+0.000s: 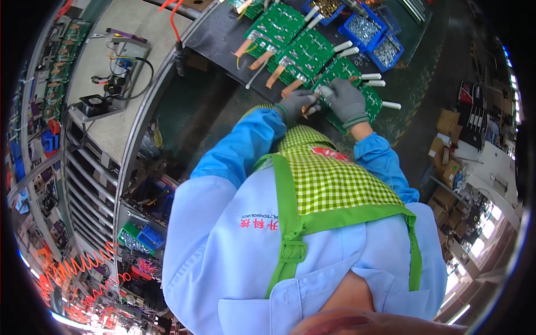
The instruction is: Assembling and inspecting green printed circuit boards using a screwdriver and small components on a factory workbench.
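My left hand [297,106], in a grey glove, has its fingers closed on a copper-coloured strip [305,109] at the near edge of a green circuit board [373,99]. Over that board lies my right hand [347,101], gloved in grey as well, its fingers bent and pressed together close to the left fingertips. Whatever sits between the right fingers is too small to make out. White cylindrical parts [392,105] stick out from the board's far right side. More green boards [306,53] with copper strips lie in a row on the dark table, up and to the left.
Blue bins [385,51] of small metal parts stand beyond the boards. To the left, a metal-railed bench [120,84] carries a fan and wired parts [95,104]. A red cable [174,25] hangs by the table's left end. Cardboard boxes [444,156] are stacked at the right.
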A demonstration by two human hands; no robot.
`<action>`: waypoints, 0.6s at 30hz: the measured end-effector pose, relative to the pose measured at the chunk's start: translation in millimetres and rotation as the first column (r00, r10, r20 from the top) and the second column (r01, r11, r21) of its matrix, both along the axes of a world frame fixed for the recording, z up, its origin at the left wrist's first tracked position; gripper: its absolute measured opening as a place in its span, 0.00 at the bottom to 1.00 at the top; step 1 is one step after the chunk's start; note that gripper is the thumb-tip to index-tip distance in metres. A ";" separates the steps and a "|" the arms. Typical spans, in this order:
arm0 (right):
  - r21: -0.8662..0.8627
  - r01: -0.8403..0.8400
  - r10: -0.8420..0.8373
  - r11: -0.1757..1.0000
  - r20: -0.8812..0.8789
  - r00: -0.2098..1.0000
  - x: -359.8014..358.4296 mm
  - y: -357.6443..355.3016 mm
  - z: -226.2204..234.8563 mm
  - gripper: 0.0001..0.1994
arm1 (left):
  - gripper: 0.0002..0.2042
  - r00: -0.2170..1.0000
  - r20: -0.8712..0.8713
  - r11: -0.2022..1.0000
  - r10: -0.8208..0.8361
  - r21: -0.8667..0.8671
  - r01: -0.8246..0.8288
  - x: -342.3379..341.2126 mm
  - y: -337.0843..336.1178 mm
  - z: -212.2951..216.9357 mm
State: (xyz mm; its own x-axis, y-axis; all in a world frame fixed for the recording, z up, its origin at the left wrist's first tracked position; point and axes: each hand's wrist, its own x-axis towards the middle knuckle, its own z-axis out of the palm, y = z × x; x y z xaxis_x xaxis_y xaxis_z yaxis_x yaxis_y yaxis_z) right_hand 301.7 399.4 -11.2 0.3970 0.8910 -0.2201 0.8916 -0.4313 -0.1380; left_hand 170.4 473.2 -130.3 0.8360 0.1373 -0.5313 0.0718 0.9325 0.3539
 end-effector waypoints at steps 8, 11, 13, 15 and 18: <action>0.144 0.133 -0.114 0.980 -0.137 0.984 29.1 -52.9 -16.8 0.17 | 0.16 0.982 -0.187 0.991 -0.016 -0.134 -0.009 -54.3 -5.4 -23.6; 0.045 0.198 -0.199 0.979 0.003 0.980 32.9 -43.2 -29.5 0.14 | 0.18 0.978 -0.209 0.995 -0.004 -0.100 -0.018 -57.0 -15.8 -23.5; 0.065 0.192 -0.192 0.979 -0.007 0.981 36.7 -46.7 -33.8 0.14 | 0.18 0.974 -0.225 0.998 -0.029 -0.068 0.014 -54.4 -28.2 -8.8; 0.085 0.182 -0.182 0.980 -0.012 0.983 40.5 -48.3 -36.7 0.14 | 0.17 0.980 -0.182 0.997 -0.075 -0.048 0.067 -52.5 -40.5 -18.7; 0.077 0.039 -0.043 0.996 0.042 0.998 48.3 -53.6 -30.3 0.12 | 0.14 0.960 -0.270 0.995 -0.076 0.038 0.089 -34.8 -57.9 10.5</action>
